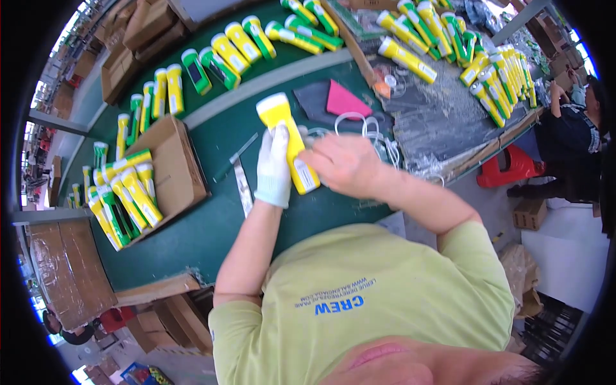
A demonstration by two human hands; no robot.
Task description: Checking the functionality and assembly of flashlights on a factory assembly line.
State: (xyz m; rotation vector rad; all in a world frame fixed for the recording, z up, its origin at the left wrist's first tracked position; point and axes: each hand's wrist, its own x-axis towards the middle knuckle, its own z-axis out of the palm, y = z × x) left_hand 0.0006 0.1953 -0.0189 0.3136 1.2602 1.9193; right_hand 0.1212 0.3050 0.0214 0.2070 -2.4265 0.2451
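My left hand (274, 163), in a white glove, grips a yellow flashlight (294, 147) with a white head, held tilted over the green bench. My right hand (346, 163) is bare, its fingers curled in a pinch against the flashlight's right side. What those fingertips hold, if anything, is hidden. Behind that hand a white cable (375, 136) lies in loops. Close by are a pink cloth (346, 101) and a dark cloth (314, 102). Left of my gloved hand lie a thin screwdriver-like tool (242, 147) and a flat metal strip (243, 188).
A cardboard box (173, 154) with several yellow and green flashlights stands at the left. More flashlights (231, 52) line the far side. Another pile (494, 80) covers the right end of the bench (224, 237). A person (574, 122) sits beyond, near a red stool (510, 168).
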